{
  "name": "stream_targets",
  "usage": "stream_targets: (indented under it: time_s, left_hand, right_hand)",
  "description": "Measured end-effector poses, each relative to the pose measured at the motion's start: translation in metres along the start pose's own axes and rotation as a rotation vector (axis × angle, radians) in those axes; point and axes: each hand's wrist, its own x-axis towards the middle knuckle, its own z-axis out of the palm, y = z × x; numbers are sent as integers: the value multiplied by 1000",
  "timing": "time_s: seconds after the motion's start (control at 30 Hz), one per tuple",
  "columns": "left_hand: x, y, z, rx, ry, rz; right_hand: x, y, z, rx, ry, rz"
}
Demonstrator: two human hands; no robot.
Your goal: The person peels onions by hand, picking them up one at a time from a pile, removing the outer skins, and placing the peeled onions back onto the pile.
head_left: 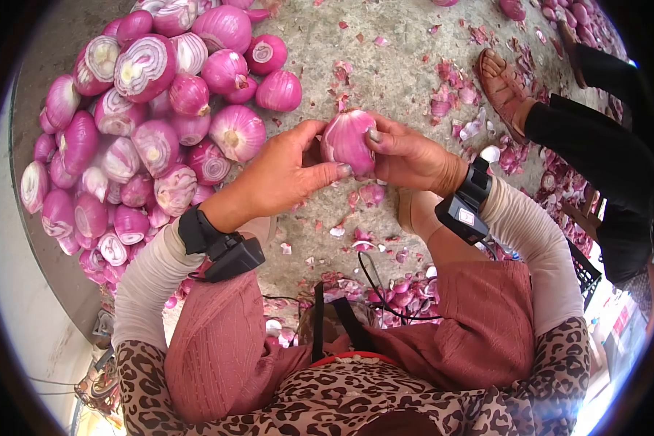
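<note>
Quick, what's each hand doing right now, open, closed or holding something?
Left hand: closed on one side of an onion, thumb at its lower edge.
Right hand: closed on the same onion's other side.

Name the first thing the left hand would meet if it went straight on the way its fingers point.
The left hand would first meet the pink onion, which it seems to touch; the right hand looks next in line, though depth is unclear here.
</note>
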Motion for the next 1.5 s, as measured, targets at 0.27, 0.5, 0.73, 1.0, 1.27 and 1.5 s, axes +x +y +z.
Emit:
stream_targets:
  time_s: [0.27,0.5,0.73,1.0,1.27,1.5]
  left_hand:
    - [1,-8,2,95,42,-3]
    - [2,-1,3,233,63,-46]
    - [1,1,2,213,40,-66]
    - [-3,4,9,238,158,59]
    - [-2,6,13,407,215,88]
    - [0,-4,9,414,181,83]
  right_hand:
    - [4,0,15,-191,206,-41]
    - [9,3,18,-490,261,-87]
    - [8,2,17,-479,253,-125]
    - [7,0,16,-347,212,-79]
    - [7,-3,18,-519,159,-102]
    - [4,2,14,-480,206,-48]
